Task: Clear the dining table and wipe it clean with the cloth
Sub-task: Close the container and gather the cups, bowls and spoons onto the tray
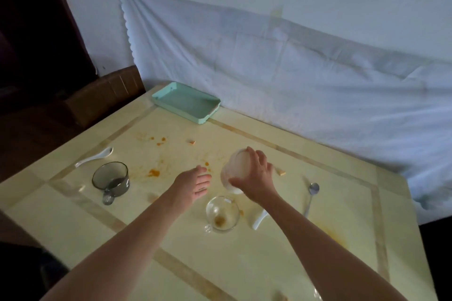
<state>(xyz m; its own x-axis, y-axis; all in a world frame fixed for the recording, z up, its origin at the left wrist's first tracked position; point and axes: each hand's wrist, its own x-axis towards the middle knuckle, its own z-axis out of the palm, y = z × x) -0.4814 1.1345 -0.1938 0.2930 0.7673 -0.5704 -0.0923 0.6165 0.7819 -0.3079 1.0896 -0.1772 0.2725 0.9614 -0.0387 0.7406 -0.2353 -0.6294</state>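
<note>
Dining table (244, 264): cream stone-look top with tan inlaid bands, filling my view, smeared with orange stains (154, 173) and crumbs. Nearest me, clear glass cup (222, 214) with brown dregs; white spoon (259, 219) just right of it; metal spoon (311, 197) further right. My right hand (256, 176), fingers clamped around a white tilted cup (233, 171), holds it just above the glass cup. My left hand (195, 184), fingers spread apart and empty, hovers beside it. Left side: dark glass mug (111, 178), second white spoon (94, 157) beyond it. Far corner: green tray (186, 105). Behind: white sheet (269, 68) hung on pale wall; dark doorway at left. No cloth seen.
</note>
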